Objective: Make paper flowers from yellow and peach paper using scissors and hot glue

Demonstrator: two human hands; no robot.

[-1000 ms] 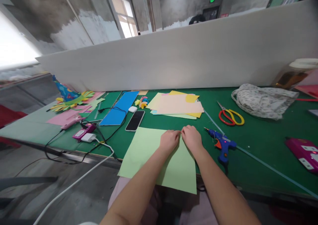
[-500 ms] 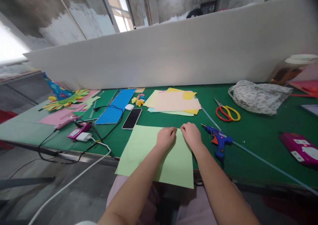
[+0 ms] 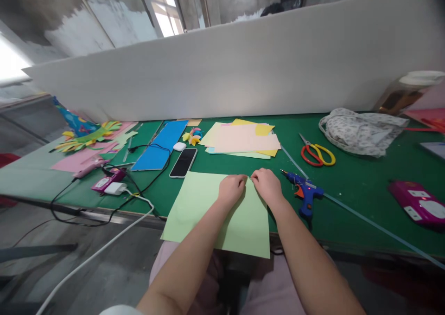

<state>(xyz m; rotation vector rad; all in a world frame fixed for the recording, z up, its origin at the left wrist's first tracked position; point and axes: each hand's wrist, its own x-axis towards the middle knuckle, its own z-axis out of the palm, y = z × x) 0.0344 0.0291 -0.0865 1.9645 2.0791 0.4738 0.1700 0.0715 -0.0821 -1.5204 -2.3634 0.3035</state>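
Where the green table (image 3: 347, 185) meets its near edge, a light green paper sheet (image 3: 201, 208) lies flat, partly overhanging. Both hands rest curled on its far edge, left hand (image 3: 232, 188) and right hand (image 3: 267, 186) nearly touching, fingertips pinching the paper. Just right lies a blue glue gun (image 3: 306, 194); farther off, a phone (image 3: 183, 162) and stacked coloured papers (image 3: 243, 141).

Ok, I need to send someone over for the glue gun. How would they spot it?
On the green table, look just right of the pale green sheet under the right hand. The glue gun lies there: blue body, orange trigger, unlike the red and yellow scissors farther back.
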